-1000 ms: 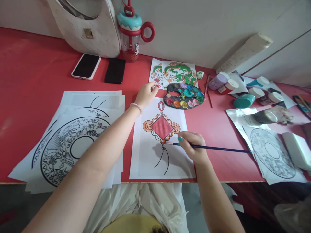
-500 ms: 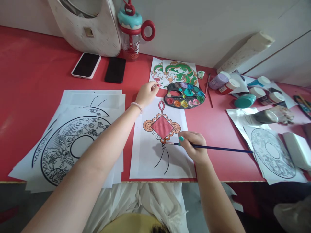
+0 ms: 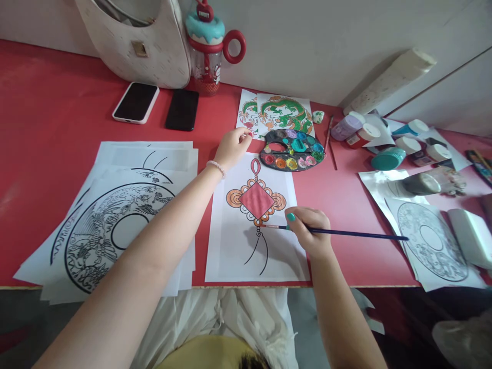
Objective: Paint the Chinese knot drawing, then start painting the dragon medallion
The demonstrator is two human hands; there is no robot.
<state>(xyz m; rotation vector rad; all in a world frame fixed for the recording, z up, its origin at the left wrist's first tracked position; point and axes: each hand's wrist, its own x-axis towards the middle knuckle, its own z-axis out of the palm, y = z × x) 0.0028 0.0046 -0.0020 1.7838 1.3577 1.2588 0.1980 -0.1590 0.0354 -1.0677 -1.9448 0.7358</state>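
Observation:
My right hand [image 3: 311, 230] grips a thin paintbrush [image 3: 357, 235] with a long dark blue handle. Its tip touches the lower part of a printed knot ornament on a white sheet [image 3: 230, 251]. The ornament's diamond [image 3: 257, 201] is painted red and its side loops orange; the two hanging strings below are bare outlines. Resting by the top left edge of that sheet is my left hand [image 3: 232, 147], fingers curled in, with nothing visible in them. Close beside it lies a dark paint palette [image 3: 286, 163] with wells of several colours.
Printed sheets [image 3: 115, 215] lie left on the red table [image 3: 46, 128]. Two phones [image 3: 136, 102], a handbag [image 3: 154, 61] and a cup [image 3: 206, 61] stand behind. Dragon pictures [image 3: 286, 113] lie beyond the palette. Paint bottles [image 3: 388, 159] and more sheets [image 3: 430, 241] crowd the right.
My right hand and the brush have shifted slightly to the right, with the tip still at the lower part of the ornament. My left hand has stayed in place.

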